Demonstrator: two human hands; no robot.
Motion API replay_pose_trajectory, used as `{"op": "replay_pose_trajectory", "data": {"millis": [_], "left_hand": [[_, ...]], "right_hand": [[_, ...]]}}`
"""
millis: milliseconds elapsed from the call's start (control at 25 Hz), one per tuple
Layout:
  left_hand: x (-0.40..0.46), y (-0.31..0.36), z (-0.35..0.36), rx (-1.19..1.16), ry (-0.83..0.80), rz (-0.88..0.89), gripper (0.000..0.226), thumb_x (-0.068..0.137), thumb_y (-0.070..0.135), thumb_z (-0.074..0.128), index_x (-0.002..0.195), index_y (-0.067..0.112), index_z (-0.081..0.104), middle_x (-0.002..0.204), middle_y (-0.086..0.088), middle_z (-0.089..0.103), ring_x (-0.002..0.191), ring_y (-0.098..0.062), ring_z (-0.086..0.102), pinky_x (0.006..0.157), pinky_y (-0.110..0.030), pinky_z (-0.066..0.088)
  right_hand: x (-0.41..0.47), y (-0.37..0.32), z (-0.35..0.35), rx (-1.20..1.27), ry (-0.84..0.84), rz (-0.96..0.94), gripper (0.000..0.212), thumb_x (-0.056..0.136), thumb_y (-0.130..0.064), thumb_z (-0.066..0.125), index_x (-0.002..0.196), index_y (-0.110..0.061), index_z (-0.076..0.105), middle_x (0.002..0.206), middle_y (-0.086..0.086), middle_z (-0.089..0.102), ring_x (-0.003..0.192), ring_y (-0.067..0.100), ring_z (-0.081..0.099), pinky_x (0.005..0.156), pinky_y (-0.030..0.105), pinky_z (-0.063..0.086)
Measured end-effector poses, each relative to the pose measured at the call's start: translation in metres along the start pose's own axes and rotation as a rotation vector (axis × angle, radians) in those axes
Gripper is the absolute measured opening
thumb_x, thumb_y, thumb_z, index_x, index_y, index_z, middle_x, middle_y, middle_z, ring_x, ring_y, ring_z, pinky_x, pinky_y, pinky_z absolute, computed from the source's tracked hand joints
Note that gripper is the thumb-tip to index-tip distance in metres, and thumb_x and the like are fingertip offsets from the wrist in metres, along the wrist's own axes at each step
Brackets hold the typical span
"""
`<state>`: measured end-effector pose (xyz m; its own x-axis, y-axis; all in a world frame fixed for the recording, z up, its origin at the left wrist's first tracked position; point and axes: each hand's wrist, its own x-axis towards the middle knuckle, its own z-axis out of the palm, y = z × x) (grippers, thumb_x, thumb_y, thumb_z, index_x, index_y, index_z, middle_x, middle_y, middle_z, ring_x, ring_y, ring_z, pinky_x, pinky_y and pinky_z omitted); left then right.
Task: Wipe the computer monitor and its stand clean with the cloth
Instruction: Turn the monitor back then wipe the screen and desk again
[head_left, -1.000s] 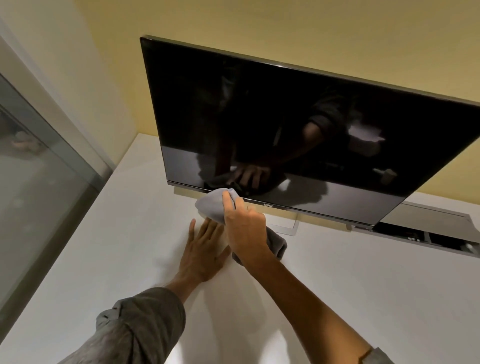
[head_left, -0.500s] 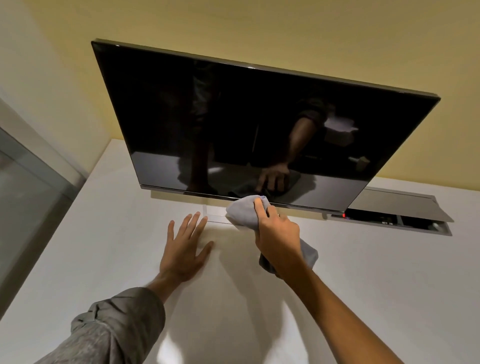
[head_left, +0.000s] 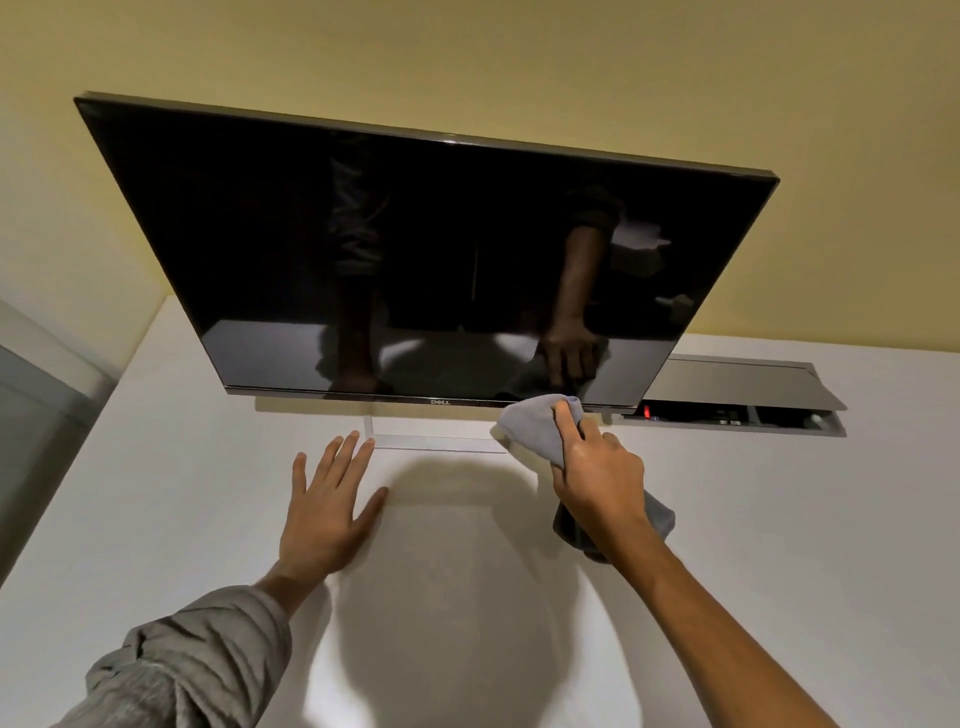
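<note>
The right hand (head_left: 597, 478) grips the cloth (head_left: 535, 428) against the monitor's (head_left: 415, 249) bottom edge. The left hand (head_left: 327, 499) lies flat, fingers spread, on the desk (head_left: 779, 519) by the stand (head_left: 431, 441).

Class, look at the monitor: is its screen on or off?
Off. The monitor screen is black and shows only reflections of the person's arms and the desk; no image is displayed.

Glossy monitor (head_left: 395, 244); soft grey cloth (head_left: 535, 428); perhaps clear-plastic stand (head_left: 431, 441).
</note>
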<state>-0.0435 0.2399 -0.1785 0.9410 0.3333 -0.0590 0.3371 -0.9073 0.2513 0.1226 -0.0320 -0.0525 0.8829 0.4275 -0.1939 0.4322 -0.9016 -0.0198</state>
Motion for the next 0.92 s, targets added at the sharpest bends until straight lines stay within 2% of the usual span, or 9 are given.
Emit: {"op": "replay_pose_trajectory", "data": {"millis": [80,160,280,360,440,560,720,920], "left_hand": [[-0.001,0.001,-0.001,-0.015,0.013,0.008,0.069,0.097,0.066,0.012,0.155,0.03,0.021,0.164,0.004,0.015,0.151,-0.018,0.011,0.12,-0.054,0.0],[-0.002,0.002,-0.002,-0.024,0.023,0.006,0.07,0.096,0.066,0.011,0.155,0.029,0.022,0.163,0.003,0.017,0.151,-0.019,0.013,0.12,-0.055,0.002],[-0.001,0.003,-0.001,-0.018,0.027,0.005,0.07,0.097,0.065,0.012,0.154,0.027,0.024,0.163,0.001,0.02,0.151,-0.02,0.015,0.12,-0.056,0.004],[-0.002,0.003,-0.001,-0.015,0.027,0.008,0.07,0.097,0.065,0.013,0.154,0.027,0.024,0.163,0.001,0.02,0.151,-0.02,0.015,0.119,-0.056,0.004],[-0.002,0.002,-0.001,-0.011,0.025,0.005,0.07,0.097,0.065,0.013,0.154,0.028,0.024,0.163,0.001,0.019,0.151,-0.02,0.014,0.12,-0.055,0.003],[-0.001,0.003,-0.002,-0.008,0.013,0.002,0.069,0.097,0.065,0.013,0.155,0.028,0.023,0.163,0.002,0.018,0.151,-0.019,0.012,0.12,-0.055,0.001],[-0.001,0.001,-0.001,0.003,0.005,-0.002,0.068,0.098,0.064,0.014,0.155,0.028,0.022,0.163,0.002,0.018,0.151,-0.019,0.012,0.12,-0.054,0.001],[0.0,0.0,-0.002,0.009,0.003,-0.005,0.069,0.097,0.065,0.012,0.154,0.027,0.023,0.163,0.001,0.019,0.151,-0.02,0.015,0.12,-0.055,0.002]], "right_hand": [[-0.003,0.011,-0.001,-0.013,0.006,0.02,0.071,0.099,-0.042,0.045,0.154,-0.026,0.003,0.147,0.007,0.04,0.118,0.025,0.054,0.091,0.037,0.052],[-0.003,0.022,0.001,-0.014,0.053,0.024,0.069,0.097,-0.039,0.049,0.154,-0.024,0.012,0.142,0.009,0.047,0.108,0.027,0.059,0.082,0.038,0.055],[-0.003,0.037,0.007,0.04,0.176,0.033,0.064,0.088,-0.03,0.064,0.145,-0.018,0.039,0.114,0.015,0.065,0.079,0.032,0.065,0.06,0.039,0.056],[-0.002,0.045,0.009,0.116,0.216,0.051,0.057,0.084,-0.028,0.069,0.136,-0.014,0.051,0.097,0.017,0.068,0.069,0.034,0.065,0.055,0.042,0.057],[-0.002,0.051,0.011,0.146,0.23,0.049,0.054,0.083,-0.027,0.071,0.132,-0.011,0.056,0.091,0.019,0.068,0.067,0.035,0.065,0.053,0.044,0.057],[-0.004,0.058,0.01,0.149,0.243,0.051,0.051,0.087,-0.028,0.065,0.133,-0.01,0.054,0.091,0.018,0.066,0.07,0.036,0.065,0.056,0.044,0.055],[-0.009,0.069,0.002,0.143,0.187,0.109,0.061,0.088,-0.025,0.061,0.144,-0.022,0.038,0.114,0.011,0.059,0.092,0.035,0.06,0.07,0.045,0.05],[-0.007,0.069,0.007,0.249,0.185,0.148,0.064,0.089,-0.025,0.06,0.148,-0.021,0.033,0.124,0.013,0.057,0.102,0.035,0.058,0.079,0.045,0.05]]}}
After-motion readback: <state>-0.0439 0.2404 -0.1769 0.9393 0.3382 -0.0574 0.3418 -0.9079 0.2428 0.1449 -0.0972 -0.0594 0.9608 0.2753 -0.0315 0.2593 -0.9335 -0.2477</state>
